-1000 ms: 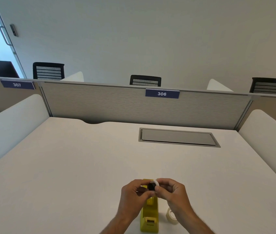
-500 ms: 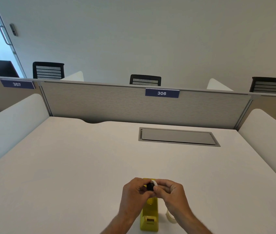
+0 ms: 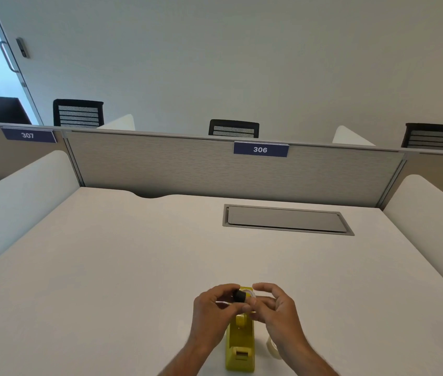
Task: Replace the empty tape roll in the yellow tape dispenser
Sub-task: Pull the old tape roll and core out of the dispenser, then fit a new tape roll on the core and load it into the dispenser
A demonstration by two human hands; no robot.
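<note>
The yellow tape dispenser [image 3: 240,346] stands on the white desk [image 3: 122,267] near its front edge, lengthwise towards me. Just above its far end, my left hand [image 3: 213,312] pinches the black hub [image 3: 239,296]. My right hand [image 3: 276,313] holds the thin white empty tape roll [image 3: 249,291] by its right side, index finger lifted. The empty roll sits at the hub's right end; whether it is fully off I cannot tell. A clear new tape roll [image 3: 272,348] lies on the desk right of the dispenser, partly hidden by my right wrist.
A grey cable hatch [image 3: 286,219] is set into the desk farther back on the right. A grey partition [image 3: 188,169] labelled 306 closes the far side, and white side dividers [image 3: 11,202] flank the desk. Black chairs stand behind the partition.
The black hub now shows further left of the white empty roll. My right index finger has lifted and the right hand's fingers have spread a little. The dispenser has not moved.
</note>
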